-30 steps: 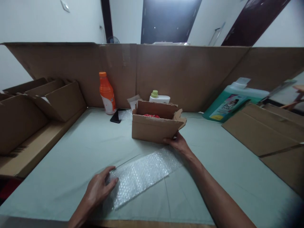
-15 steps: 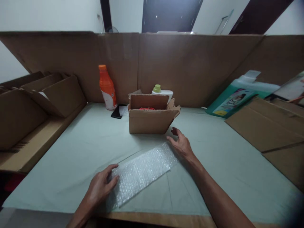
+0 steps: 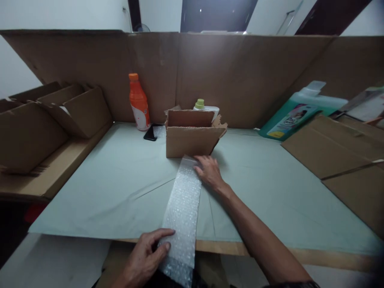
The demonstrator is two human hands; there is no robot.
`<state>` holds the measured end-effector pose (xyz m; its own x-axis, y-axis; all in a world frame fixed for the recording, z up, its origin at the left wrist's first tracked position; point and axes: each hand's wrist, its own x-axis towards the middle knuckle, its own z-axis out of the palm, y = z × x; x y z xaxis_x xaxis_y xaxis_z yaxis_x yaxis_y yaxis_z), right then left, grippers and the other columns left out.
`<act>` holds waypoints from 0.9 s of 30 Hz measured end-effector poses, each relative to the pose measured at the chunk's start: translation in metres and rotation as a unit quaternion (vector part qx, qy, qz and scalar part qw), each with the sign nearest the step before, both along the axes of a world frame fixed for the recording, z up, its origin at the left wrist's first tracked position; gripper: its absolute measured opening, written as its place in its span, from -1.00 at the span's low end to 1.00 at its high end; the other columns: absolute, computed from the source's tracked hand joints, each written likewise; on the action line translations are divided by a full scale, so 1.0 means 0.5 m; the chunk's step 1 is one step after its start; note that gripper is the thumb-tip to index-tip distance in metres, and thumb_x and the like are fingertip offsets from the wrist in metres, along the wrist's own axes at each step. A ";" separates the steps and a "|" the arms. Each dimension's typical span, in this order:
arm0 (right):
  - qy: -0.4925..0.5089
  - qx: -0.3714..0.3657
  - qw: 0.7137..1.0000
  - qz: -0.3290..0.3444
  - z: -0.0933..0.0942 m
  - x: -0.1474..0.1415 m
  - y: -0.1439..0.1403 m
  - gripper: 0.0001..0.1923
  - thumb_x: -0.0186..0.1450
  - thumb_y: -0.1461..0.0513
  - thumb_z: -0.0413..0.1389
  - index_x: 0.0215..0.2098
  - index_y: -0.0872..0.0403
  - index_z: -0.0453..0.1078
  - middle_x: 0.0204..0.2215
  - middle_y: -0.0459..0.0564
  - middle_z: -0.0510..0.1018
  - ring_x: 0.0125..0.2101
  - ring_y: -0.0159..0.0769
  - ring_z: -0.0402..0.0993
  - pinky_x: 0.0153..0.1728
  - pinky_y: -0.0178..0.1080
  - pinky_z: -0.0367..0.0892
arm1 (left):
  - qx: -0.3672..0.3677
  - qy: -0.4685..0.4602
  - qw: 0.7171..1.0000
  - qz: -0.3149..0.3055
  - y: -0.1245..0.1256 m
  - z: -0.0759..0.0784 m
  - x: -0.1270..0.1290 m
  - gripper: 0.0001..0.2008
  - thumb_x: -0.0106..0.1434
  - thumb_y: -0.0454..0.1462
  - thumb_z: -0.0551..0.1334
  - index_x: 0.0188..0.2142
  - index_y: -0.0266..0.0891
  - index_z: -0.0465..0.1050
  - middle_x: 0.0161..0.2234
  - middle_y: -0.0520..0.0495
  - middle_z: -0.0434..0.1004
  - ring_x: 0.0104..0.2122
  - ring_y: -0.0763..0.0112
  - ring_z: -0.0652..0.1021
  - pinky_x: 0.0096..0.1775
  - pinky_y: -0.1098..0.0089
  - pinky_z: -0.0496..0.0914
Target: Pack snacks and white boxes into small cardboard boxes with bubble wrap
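A long strip of bubble wrap (image 3: 183, 204) lies lengthwise on the pale green table cover (image 3: 120, 188), running from the near edge toward a small open cardboard box (image 3: 192, 136). My left hand (image 3: 148, 256) grips the strip's near end, which hangs over the table's edge. My right hand (image 3: 209, 172) presses on the strip's far end, just in front of the box. The box stands upright with its flaps raised; its contents are hidden from here.
An orange bottle (image 3: 138, 102), a black phone (image 3: 150, 133) and a white bottle with a green cap (image 3: 204, 107) stand behind the box. A green jug (image 3: 295, 114) leans at right beside flat cardboard (image 3: 339, 148). Folded boxes (image 3: 45, 124) line the left. A cardboard wall (image 3: 240, 76) backs the table.
The box slid away from me and my right hand left it. Both hands turned the bubble wrap from slanting across the table to pointing straight at the box, its near end pulled over the edge.
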<state>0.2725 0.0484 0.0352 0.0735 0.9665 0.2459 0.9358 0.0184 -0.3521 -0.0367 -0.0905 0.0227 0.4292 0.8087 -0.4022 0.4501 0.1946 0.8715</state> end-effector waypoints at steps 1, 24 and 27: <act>0.004 0.002 1.000 -0.001 0.007 -0.002 -0.002 -0.52 0.29 0.23 0.13 0.17 0.10 0.42 0.13 0.22 0.52 0.12 0.09 0.36 0.09 0.08 0.21 | -0.024 -0.003 1.000 0.006 -0.011 -0.002 0.003 -0.46 0.17 0.08 0.22 0.04 -0.10 0.61 0.06 -0.17 0.57 0.03 0.04 0.50 0.07 0.16 0.40; 0.292 -0.075 0.953 0.005 -0.045 -0.143 -0.332 -0.43 0.33 0.15 0.10 0.29 0.13 0.28 -0.29 0.01 0.62 -0.40 -0.23 0.53 -0.33 -0.19 0.48 | 0.440 0.005 0.891 -0.111 -0.002 0.010 0.055 -0.59 0.31 -0.42 0.17 0.13 -0.17 0.39 0.12 -0.20 0.47 0.11 0.11 0.43 0.11 0.06 0.41; 0.249 -0.033 0.968 0.007 -0.047 -0.135 -0.343 -0.42 0.35 0.18 0.12 0.32 0.10 0.23 -0.36 -0.05 0.58 -0.47 -0.29 0.48 -0.40 -0.22 0.46 | 0.456 0.060 0.877 -0.142 0.011 -0.014 0.074 -0.61 0.28 -0.45 0.17 0.10 -0.24 0.38 0.10 -0.24 0.47 0.08 0.08 0.42 0.08 0.04 0.43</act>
